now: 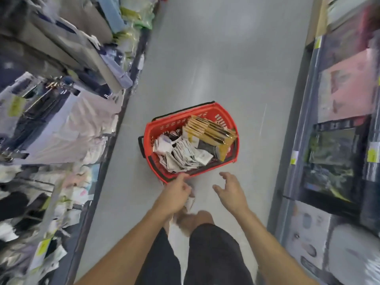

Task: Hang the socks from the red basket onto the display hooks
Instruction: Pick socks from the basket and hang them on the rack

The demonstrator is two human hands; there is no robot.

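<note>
Left hand [176,190] fingers curl round a white sock pack [190,200] at the red basket's [154,126] near rim; right hand [232,192] fingers spread, holding nothing. The basket sits mid-aisle on the grey floor [216,68], heaped with white and tan-carded socks [185,156]; sock display [51,124] left, shelves [341,120] right

- You are looking down on a smooth, pale grey floor [226,58] that runs straight ahead as a narrow aisle.
- Left of the floor, a shelving unit [61,120] lines its whole edge, crowded with pale and dark packaged textiles, all blurred.
- Right of the floor, a second rack [339,140] holds flat packs, including a pink pack [349,85] and several dark ones.
- Soft light sheens the floor's far end.
</note>
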